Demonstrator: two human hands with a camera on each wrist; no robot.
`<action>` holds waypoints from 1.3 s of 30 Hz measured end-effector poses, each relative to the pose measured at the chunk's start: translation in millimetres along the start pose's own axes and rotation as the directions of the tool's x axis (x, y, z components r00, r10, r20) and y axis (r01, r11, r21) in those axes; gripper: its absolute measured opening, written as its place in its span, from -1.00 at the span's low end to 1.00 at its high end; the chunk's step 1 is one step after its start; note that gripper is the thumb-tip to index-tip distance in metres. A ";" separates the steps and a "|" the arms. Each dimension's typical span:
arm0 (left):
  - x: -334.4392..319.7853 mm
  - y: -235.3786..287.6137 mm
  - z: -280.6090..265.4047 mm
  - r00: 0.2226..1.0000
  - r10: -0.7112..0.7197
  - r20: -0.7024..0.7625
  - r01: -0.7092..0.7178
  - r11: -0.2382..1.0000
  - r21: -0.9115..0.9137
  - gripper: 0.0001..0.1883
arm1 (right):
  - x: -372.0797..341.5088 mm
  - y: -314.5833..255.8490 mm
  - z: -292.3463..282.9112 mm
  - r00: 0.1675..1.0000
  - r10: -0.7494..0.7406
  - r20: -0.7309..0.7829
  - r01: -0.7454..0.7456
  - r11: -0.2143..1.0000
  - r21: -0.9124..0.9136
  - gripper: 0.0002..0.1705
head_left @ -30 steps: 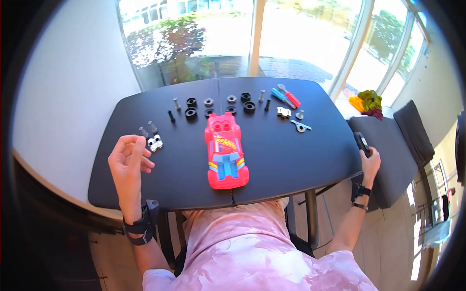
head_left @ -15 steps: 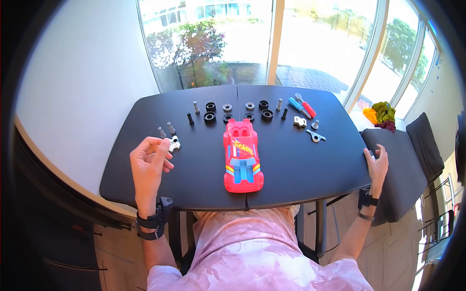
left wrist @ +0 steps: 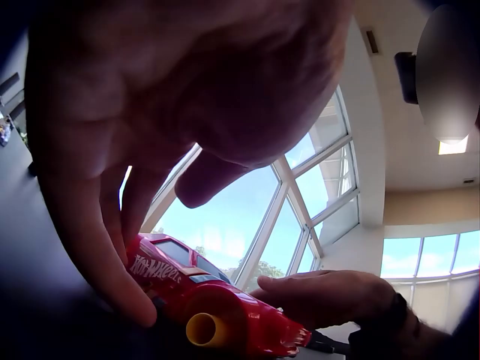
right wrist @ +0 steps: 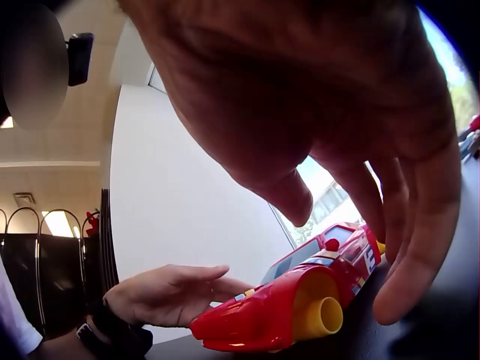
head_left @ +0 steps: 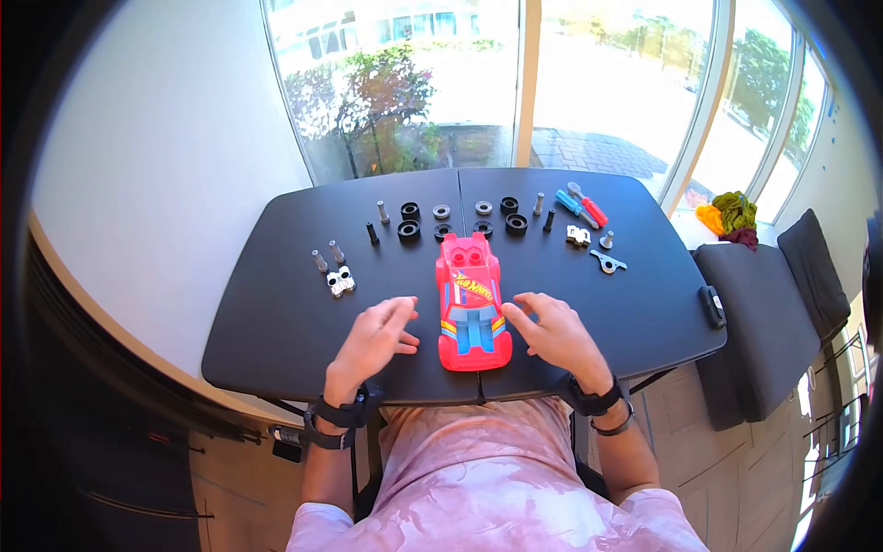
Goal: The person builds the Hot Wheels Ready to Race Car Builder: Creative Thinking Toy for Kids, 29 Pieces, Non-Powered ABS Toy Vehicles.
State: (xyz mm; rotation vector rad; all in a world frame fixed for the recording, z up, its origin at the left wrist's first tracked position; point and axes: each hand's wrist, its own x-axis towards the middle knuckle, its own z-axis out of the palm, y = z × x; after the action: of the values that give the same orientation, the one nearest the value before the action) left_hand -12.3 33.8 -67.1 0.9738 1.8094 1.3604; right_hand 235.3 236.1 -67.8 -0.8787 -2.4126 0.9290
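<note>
A red toy car (head_left: 472,294) with a blue seat area and yellow lettering lies on the black table (head_left: 303,354), near its front edge. My left hand (head_left: 375,336) hovers left of the car, fingers loosely bent and holding nothing. On the car's other side is my right hand (head_left: 558,333), its thumb close to the car's flank and nothing in its grasp. Yellow wheel stubs stick out of the red toy car (right wrist: 251,315) in the right wrist view. In the left wrist view, fingers overlap the red toy car (left wrist: 247,322).
Black wheels (head_left: 408,230), grey rings (head_left: 441,212) and bolts stand in rows behind the car. A silver engine-like piece (head_left: 340,281) lies left. Toy tools (head_left: 581,208) and a grey bracket (head_left: 608,262) lie right. A black device (head_left: 711,306) sits at the right edge.
My right hand has let go of the black device at the table's right edge and come in beside the car. My left hand has moved right, away from the silver piece, toward the car.
</note>
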 end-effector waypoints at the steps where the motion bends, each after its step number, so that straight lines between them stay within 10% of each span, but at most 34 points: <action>1: 1.0 -3.1 4.8 1.000 0.009 0.028 -0.010 1.000 0.015 -0.37 | 0.8 0.7 3.1 1.000 0.015 0.024 -0.015 1.000 0.013 -0.33; 20: -7.3 9.8 24.1 0.975 0.158 0.153 -0.155 0.987 -0.032 -0.49 | -4.2 -11.7 2.1 0.990 -0.117 0.083 0.079 0.927 0.366 -0.44; 27: -5.6 16.3 23.4 0.972 0.158 0.173 -0.104 0.953 -0.285 -0.31 | 1.0 -15.3 1.0 0.992 -0.124 0.012 0.106 0.889 0.446 -0.40; 32: -7.9 21.1 24.4 0.941 0.313 0.126 -0.303 0.949 -0.093 -0.09 | -1.2 -24.7 -2.4 0.992 -0.118 -0.035 0.120 0.857 0.502 -0.34; 39: -15.1 32.5 21.8 0.939 0.331 0.089 -0.295 0.913 -0.281 -0.18 | -4.7 -29.6 -9.3 0.990 -0.138 -0.012 0.100 0.657 0.747 -0.22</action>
State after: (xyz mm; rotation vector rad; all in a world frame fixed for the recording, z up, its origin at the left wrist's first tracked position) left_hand 19.4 37.0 -39.7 1.2143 1.3674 1.6377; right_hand 231.9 219.9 -41.2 -0.3659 -1.7801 1.7135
